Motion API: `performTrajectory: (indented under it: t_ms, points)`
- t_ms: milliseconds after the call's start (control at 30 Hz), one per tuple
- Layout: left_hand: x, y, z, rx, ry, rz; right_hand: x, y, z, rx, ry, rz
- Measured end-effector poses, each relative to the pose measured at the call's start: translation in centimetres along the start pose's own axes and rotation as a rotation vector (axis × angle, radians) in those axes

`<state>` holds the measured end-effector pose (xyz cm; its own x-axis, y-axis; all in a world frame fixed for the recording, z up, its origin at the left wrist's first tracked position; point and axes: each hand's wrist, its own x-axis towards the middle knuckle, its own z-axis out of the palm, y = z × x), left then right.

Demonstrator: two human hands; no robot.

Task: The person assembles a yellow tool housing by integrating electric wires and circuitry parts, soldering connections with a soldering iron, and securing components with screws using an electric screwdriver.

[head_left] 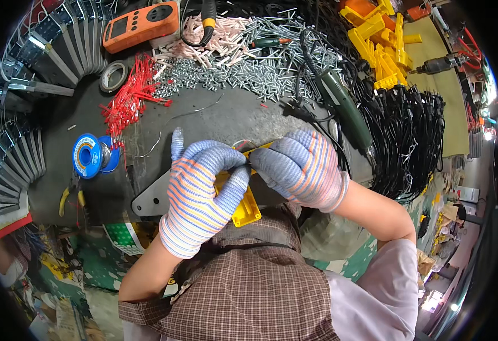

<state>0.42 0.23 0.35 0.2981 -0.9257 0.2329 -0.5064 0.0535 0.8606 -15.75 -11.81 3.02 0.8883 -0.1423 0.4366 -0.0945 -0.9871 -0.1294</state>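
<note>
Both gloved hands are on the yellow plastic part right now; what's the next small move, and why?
Probably steady the yellow part with the left hand while the right hand works at its top edge: the left already wraps it, and the right fingertips pinch there.

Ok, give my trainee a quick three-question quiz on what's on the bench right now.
1. True or false: both gloved hands hold the yellow plastic part.
2. What lies nearest the blue solder spool: A) orange meter, B) yellow-handled pliers, C) green rotary tool?
3. What colour are the thin wires piled beside the tape roll?

Key: 1. True: left hand and right hand both grip it. 2. B, the pliers. 3. Red.
</note>
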Motion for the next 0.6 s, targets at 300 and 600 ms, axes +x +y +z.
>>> performTrajectory:
  t_ms: [300,600]
  points:
    - [0.2,-0.3,0.4,0.464,0.179,0.429,0.6,0.3,-0.8,0.305,-0.215,0.147]
    - [0.5,0.0,0.1,0.092,0.027,0.107,0.3,0.0,-0.1,-0.053,0.054,-0.031]
